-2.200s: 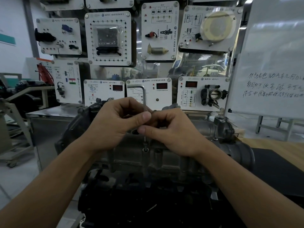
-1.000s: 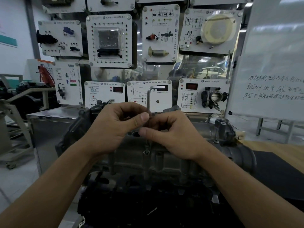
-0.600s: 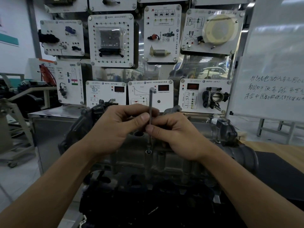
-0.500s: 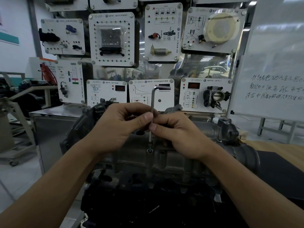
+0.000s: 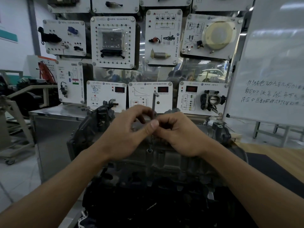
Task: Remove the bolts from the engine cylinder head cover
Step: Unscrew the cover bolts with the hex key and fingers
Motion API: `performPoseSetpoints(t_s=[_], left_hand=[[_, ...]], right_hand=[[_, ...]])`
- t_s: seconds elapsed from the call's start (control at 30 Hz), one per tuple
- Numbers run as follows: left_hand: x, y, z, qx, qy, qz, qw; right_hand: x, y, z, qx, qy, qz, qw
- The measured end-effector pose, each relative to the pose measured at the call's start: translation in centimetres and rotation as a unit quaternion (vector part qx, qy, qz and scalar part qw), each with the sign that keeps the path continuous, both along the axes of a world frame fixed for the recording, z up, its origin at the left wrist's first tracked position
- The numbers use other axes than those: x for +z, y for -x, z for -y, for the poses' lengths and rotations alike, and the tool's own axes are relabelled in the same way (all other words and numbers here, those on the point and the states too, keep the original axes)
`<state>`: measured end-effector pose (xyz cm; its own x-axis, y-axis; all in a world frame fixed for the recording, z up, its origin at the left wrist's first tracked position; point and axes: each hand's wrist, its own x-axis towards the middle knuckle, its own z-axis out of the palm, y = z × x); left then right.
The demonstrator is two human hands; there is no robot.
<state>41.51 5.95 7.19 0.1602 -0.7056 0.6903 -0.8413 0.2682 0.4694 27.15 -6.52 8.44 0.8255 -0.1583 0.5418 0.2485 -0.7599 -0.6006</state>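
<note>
A grey metal cylinder head cover sits on top of a dark engine in front of me. An L-shaped hex key stands upright, its lower tip in a bolt at the cover's near edge. My left hand pinches the key's shaft between thumb and fingers. From the other side my right hand pinches the same shaft just below. The middle of the shaft is hidden by my fingers. The key's short arm points toward me and a little right.
Behind the engine stands a display wall of white training panels with mounted car parts. A whiteboard with handwriting stands at the right, above a wooden table with a black mat. A metal cabinet and frames are at the left.
The hex key has kept turning in the bolt: its short arm pointed left, then right, and now points toward me. Both hands stay on the shaft, regripping as it turns.
</note>
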Motion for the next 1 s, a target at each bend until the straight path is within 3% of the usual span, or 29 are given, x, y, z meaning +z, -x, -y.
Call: performPoseSetpoints(t_s=[0.17,0.37,0.77,1.0], left_hand=[[-0.2,0.3,-0.9,0.041,-0.05,0.131,0.989],[-0.2,0.8,-1.1,-0.015,-0.084,0.017,0.996],[-0.2,0.8,-0.7,-0.005,-0.07,0.016,0.997],[-0.5,0.7,-0.5,0.021,-0.098,0.007,0.995]], right_hand=[[0.6,0.6,-0.6,-0.05,0.055,-0.066,0.995],[0.3,0.5,-0.7,-0.082,0.103,-0.054,0.99],[0.3,0.1,-0.8,-0.071,0.033,0.024,0.997],[0.1,-1.5,-1.9,-0.149,0.038,0.091,0.984]])
